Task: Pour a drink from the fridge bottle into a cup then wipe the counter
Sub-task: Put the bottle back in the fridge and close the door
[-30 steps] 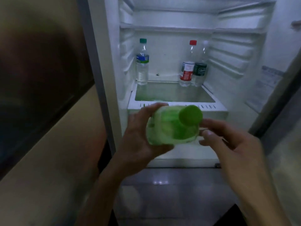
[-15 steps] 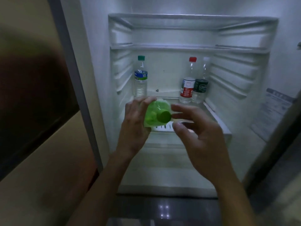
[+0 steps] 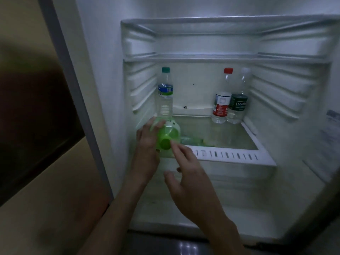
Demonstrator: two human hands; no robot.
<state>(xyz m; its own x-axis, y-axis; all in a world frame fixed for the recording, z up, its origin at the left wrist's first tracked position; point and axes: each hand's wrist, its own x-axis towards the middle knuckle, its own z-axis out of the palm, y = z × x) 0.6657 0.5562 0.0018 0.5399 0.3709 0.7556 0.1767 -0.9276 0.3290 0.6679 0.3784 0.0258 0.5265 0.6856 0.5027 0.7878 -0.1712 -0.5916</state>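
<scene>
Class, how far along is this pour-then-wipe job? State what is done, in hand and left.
Done: the fridge stands open. In hand: the left hand grips the green bottle, capped, at the front edge of the shelf; the right hand touches near the cap with its index finger. Left: no cup or counter shows, so pouring and wiping seem still to come.

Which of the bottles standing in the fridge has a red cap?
The red-and-white-labelled bottle, left of the dark-green-labelled bottle at back right; the far-left bottle has a green cap.

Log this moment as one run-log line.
left hand: grips green bottle, cap toward camera | right hand: fingers straight, index fingertip beside cap | fridge: three bottles upright at back | cup: not in view
</scene>
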